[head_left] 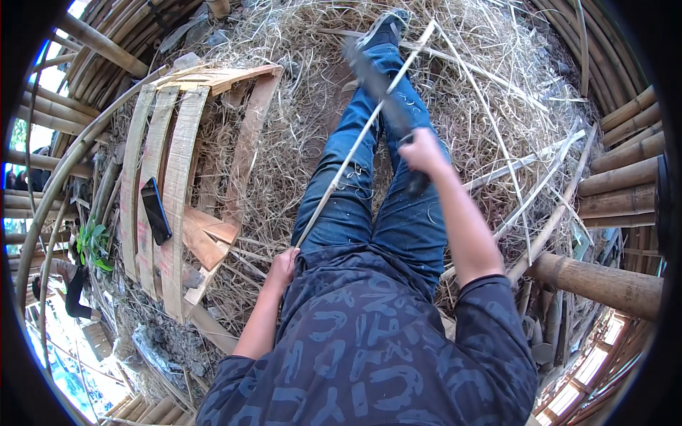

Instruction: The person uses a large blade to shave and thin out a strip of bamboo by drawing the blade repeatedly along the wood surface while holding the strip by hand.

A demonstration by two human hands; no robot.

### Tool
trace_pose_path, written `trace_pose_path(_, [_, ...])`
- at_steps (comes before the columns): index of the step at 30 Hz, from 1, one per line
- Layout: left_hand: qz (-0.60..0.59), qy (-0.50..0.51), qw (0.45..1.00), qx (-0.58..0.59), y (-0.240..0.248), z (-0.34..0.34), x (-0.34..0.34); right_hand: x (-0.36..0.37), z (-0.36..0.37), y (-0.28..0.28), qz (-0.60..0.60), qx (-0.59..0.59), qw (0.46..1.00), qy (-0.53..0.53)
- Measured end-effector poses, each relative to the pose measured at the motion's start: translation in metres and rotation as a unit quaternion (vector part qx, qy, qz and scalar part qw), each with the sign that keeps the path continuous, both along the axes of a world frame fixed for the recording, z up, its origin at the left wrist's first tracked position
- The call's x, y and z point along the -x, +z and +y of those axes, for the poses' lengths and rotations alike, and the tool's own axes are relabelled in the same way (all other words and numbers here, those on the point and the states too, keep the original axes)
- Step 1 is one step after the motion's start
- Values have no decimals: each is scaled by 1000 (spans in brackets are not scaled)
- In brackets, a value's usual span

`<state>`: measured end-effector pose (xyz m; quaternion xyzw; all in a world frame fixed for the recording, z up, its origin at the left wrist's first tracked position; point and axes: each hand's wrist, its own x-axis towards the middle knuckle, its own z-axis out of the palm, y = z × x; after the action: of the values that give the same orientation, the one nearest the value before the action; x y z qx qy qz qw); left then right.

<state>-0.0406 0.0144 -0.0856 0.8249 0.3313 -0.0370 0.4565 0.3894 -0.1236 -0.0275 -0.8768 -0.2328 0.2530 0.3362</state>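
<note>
My left hand [283,267] is closed around the near end of a long thin bamboo strip [342,169], low by my left hip. From there the strip runs up and to the right across my outstretched legs, past my knees. My right hand [424,153] grips the dark handle of a large machete [384,91]. Its broad grey blade points away toward my feet and lies across the strip, near my shins. Blade and right forearm are smeared by motion. Whether the edge touches the strip, I cannot tell.
Left of my legs stands a slatted wooden crate [190,128] with a dark phone [155,211] on its slats. Curly bamboo shavings [477,99] cover the ground. Several loose strips [503,147] lie at the right, near a thick bamboo pole [600,284]. Stacked bamboo surrounds me.
</note>
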Motion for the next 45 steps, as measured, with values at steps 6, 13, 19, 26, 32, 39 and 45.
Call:
trace_pose_path(6, [-22, 30, 998, -45, -1, -8, 4, 46, 33, 4, 67, -23, 997, 28])
trace_pose_path(13, [21, 3, 996, -85, 4, -4, 0, -89, -3, 45, -9, 74, 995, -64])
trace_pose_path(19, [21, -17, 995, -95, 13, -2, -7, -74, -9, 31, 16, 90, 994, -60])
trace_pose_path(26, [5, 13, 996, -91, 9, -5, -6, 10, 20, 2, 13, 48, 996, 78])
trace_pose_path(32, [19, 11, 997, -81, 9, -3, -4, -67, 20, 15, 9, 65, 997, -34])
trace_pose_path(39, [-1, 1, 996, -88, 15, 2, -7, -17, 24, -15, 22, 0, 994, -108])
trace_pose_path(45, [-20, 15, 996, -86, 0, -3, 0, 10, 16, -7, 80, -53, 991, -90])
